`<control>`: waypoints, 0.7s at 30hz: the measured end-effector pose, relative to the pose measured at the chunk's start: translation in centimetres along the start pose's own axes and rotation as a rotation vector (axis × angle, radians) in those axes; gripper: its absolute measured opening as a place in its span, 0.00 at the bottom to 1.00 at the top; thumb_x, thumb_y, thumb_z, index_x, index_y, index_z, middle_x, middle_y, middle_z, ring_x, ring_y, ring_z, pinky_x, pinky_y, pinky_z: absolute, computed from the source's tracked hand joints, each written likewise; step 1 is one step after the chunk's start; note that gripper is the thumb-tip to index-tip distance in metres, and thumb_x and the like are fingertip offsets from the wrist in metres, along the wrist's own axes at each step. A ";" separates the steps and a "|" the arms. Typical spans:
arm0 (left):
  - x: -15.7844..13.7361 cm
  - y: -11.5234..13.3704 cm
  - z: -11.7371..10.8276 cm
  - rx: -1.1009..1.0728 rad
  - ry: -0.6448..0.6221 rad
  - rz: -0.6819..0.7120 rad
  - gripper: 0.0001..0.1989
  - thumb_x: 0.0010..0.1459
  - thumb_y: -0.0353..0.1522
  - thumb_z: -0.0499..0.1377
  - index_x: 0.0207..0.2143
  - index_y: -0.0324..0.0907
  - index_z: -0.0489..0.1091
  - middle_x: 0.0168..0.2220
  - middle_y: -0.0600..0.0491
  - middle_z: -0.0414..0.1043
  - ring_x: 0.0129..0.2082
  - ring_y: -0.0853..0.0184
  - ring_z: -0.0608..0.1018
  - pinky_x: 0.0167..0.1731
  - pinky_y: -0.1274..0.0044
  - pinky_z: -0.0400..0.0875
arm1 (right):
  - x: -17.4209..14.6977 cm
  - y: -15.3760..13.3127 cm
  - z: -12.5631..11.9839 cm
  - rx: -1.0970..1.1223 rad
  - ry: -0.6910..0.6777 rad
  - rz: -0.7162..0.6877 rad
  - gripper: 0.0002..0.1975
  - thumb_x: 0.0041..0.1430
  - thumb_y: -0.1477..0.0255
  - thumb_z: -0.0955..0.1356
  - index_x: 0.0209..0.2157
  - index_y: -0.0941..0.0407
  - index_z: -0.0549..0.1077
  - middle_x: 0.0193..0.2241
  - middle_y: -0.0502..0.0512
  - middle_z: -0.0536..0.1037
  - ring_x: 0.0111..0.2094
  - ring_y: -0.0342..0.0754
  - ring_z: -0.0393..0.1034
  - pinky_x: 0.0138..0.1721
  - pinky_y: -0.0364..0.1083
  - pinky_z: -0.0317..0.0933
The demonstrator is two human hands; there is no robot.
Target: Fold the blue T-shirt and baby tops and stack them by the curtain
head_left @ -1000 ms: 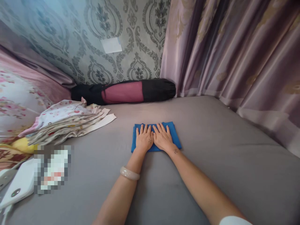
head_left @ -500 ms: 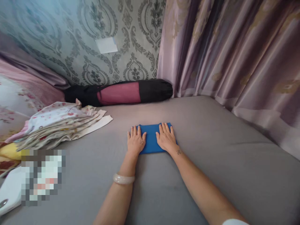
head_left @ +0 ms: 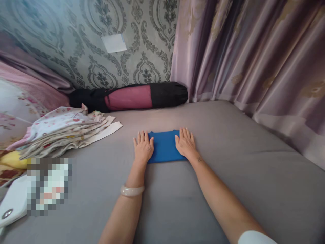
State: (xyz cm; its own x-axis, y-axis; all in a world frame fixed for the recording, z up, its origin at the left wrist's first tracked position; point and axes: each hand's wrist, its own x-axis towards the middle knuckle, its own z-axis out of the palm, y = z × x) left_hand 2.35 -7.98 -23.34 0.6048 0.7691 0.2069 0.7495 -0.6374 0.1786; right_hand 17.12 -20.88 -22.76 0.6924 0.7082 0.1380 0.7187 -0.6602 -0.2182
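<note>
A folded blue cloth lies flat as a rectangle on the grey bed sheet. My left hand rests palm down along its left edge, fingers stretched out and pointing away from me. Over the right edge lies my right hand, also flat, with the thumb on the cloth. Neither hand grips anything. Both hands cover the side edges of the cloth, so its exact outline there is hidden.
At the left sits a pile of patterned clothes, with a white device and a blurred-out item nearer me. A long black and pink bag lies along the wall. Purple curtains hang at the right.
My hands have moved apart, the left one leftward and the right one rightward, to the sides of the blue cloth. More of its middle shows. The view has tilted slightly.
</note>
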 end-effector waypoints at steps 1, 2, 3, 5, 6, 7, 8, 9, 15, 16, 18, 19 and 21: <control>0.0 -0.2 0.1 -0.015 -0.024 -0.002 0.31 0.67 0.42 0.37 0.65 0.33 0.53 0.66 0.41 0.52 0.67 0.54 0.52 0.64 0.57 0.44 | 0.0 0.2 0.1 -0.001 -0.013 0.013 0.32 0.68 0.63 0.48 0.65 0.68 0.52 0.66 0.65 0.52 0.67 0.56 0.42 0.65 0.56 0.37; 0.1 -0.3 0.2 -0.033 -0.055 -0.005 0.31 0.67 0.43 0.38 0.65 0.34 0.53 0.66 0.41 0.52 0.67 0.53 0.53 0.64 0.57 0.44 | 0.1 0.4 0.2 0.000 -0.027 0.022 0.32 0.68 0.62 0.48 0.65 0.69 0.52 0.66 0.65 0.52 0.67 0.57 0.42 0.65 0.56 0.38; 0.1 -0.4 0.3 -0.050 -0.082 -0.008 0.32 0.67 0.43 0.38 0.65 0.35 0.53 0.66 0.41 0.51 0.67 0.53 0.53 0.64 0.56 0.44 | 0.1 0.5 0.3 0.001 -0.038 0.026 0.33 0.68 0.62 0.48 0.65 0.69 0.52 0.66 0.65 0.52 0.67 0.57 0.43 0.65 0.55 0.39; 0.1 -0.5 0.4 -0.072 -0.107 -0.017 0.32 0.66 0.44 0.39 0.66 0.36 0.52 0.66 0.41 0.51 0.67 0.53 0.53 0.64 0.54 0.44 | 0.1 0.6 0.6 0.003 -0.043 0.028 0.33 0.68 0.62 0.48 0.65 0.70 0.51 0.66 0.65 0.52 0.67 0.57 0.43 0.65 0.55 0.40; 0.1 -0.6 0.4 -0.077 -0.106 -0.018 0.32 0.66 0.44 0.39 0.66 0.36 0.52 0.66 0.41 0.50 0.67 0.53 0.53 0.63 0.54 0.44 | 0.1 0.7 0.7 0.004 -0.044 0.028 0.33 0.68 0.62 0.48 0.65 0.70 0.51 0.66 0.66 0.53 0.67 0.58 0.43 0.65 0.56 0.40; 0.1 -0.6 0.4 -0.082 -0.103 -0.019 0.32 0.66 0.44 0.39 0.66 0.36 0.52 0.66 0.41 0.51 0.67 0.52 0.53 0.63 0.53 0.44 | 0.1 0.7 0.7 0.006 -0.045 0.028 0.33 0.68 0.62 0.48 0.65 0.70 0.51 0.66 0.66 0.53 0.67 0.58 0.43 0.64 0.56 0.40; 0.1 -0.6 0.4 -0.086 -0.101 -0.020 0.32 0.66 0.44 0.39 0.65 0.36 0.53 0.66 0.41 0.51 0.67 0.52 0.54 0.63 0.52 0.44 | 0.2 0.7 0.7 0.009 -0.046 0.028 0.33 0.68 0.62 0.48 0.65 0.70 0.51 0.66 0.66 0.53 0.67 0.58 0.43 0.64 0.56 0.40; 0.1 -0.6 0.4 -0.090 -0.100 -0.021 0.31 0.66 0.44 0.39 0.65 0.37 0.53 0.66 0.41 0.51 0.67 0.52 0.54 0.63 0.52 0.44 | 0.2 0.7 0.7 0.014 -0.048 0.027 0.33 0.68 0.61 0.48 0.65 0.70 0.51 0.66 0.66 0.53 0.67 0.58 0.43 0.64 0.56 0.40; 0.1 -0.6 0.0 -0.095 -0.043 -0.011 0.31 0.66 0.44 0.39 0.65 0.37 0.55 0.66 0.41 0.52 0.67 0.51 0.52 0.63 0.51 0.42 | 0.3 0.7 0.1 0.046 -0.060 0.024 0.33 0.68 0.61 0.47 0.65 0.68 0.53 0.66 0.66 0.52 0.67 0.58 0.42 0.65 0.58 0.38; 0.1 -0.6 -0.1 -0.090 -0.014 0.003 0.31 0.66 0.44 0.39 0.65 0.36 0.54 0.66 0.41 0.52 0.67 0.52 0.51 0.63 0.52 0.42 | 0.3 0.6 0.0 0.039 -0.039 0.014 0.33 0.68 0.61 0.47 0.65 0.68 0.53 0.66 0.66 0.52 0.67 0.57 0.41 0.65 0.58 0.37; 0.2 -0.6 -0.1 -0.079 0.032 0.044 0.31 0.67 0.43 0.39 0.65 0.35 0.54 0.66 0.42 0.51 0.68 0.53 0.50 0.64 0.54 0.40 | 0.1 0.4 -0.1 0.018 0.014 -0.022 0.32 0.69 0.62 0.48 0.65 0.68 0.52 0.67 0.65 0.51 0.68 0.57 0.40 0.65 0.58 0.35; 0.2 -0.6 -0.1 -0.076 0.027 0.064 0.31 0.67 0.43 0.39 0.65 0.35 0.54 0.66 0.42 0.51 0.68 0.54 0.50 0.65 0.55 0.40 | 0.1 0.3 -0.1 0.009 0.029 -0.040 0.32 0.69 0.62 0.48 0.65 0.68 0.52 0.67 0.65 0.51 0.68 0.56 0.40 0.65 0.58 0.35; 0.2 -0.5 0.0 -0.079 -0.032 0.085 0.30 0.67 0.42 0.39 0.65 0.35 0.54 0.66 0.43 0.52 0.68 0.54 0.51 0.65 0.57 0.42 | -0.1 0.2 0.1 -0.001 0.020 -0.064 0.32 0.68 0.63 0.49 0.65 0.69 0.53 0.66 0.66 0.53 0.67 0.56 0.42 0.65 0.57 0.36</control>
State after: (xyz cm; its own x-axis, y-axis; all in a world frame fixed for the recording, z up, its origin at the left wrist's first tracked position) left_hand 2.09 -7.49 -23.36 0.6743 0.7125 0.1940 0.6724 -0.7010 0.2376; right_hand 17.19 -21.07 -22.87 0.6458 0.7442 0.1705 0.7619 -0.6136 -0.2074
